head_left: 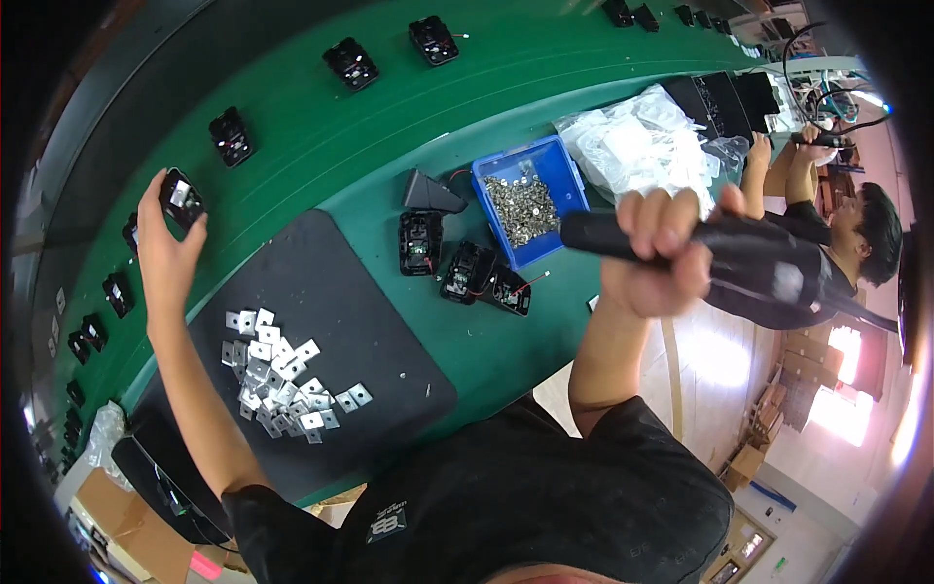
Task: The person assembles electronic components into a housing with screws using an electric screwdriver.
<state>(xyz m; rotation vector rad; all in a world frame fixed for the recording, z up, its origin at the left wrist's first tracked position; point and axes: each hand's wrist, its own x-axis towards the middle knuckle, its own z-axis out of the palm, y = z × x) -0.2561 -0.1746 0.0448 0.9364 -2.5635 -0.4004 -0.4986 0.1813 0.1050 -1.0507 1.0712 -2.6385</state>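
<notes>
At the far left, my left hand [168,243] has its fingers and thumb around a small black plastic housing [182,198] with a shiny metal plate in it, over the green belt. My right hand [662,255], raised on the right and slightly blurred, is closed round a black electric screwdriver [754,261]. Its blunt end points left, towards a blue bin [516,255] of small metal screws. Loose silver metal plates [282,375] with holes lie in a heap on the black mat [326,282], nearer me than my left hand.
More black housings [232,136] stand along the green belt [292,127]. Several open housings [420,243] with wires lie left of the bin. A clear plastic bag of white parts [637,141] sits behind it. Another person [817,243] works at the right. A cardboard box [136,521] stands lower left.
</notes>
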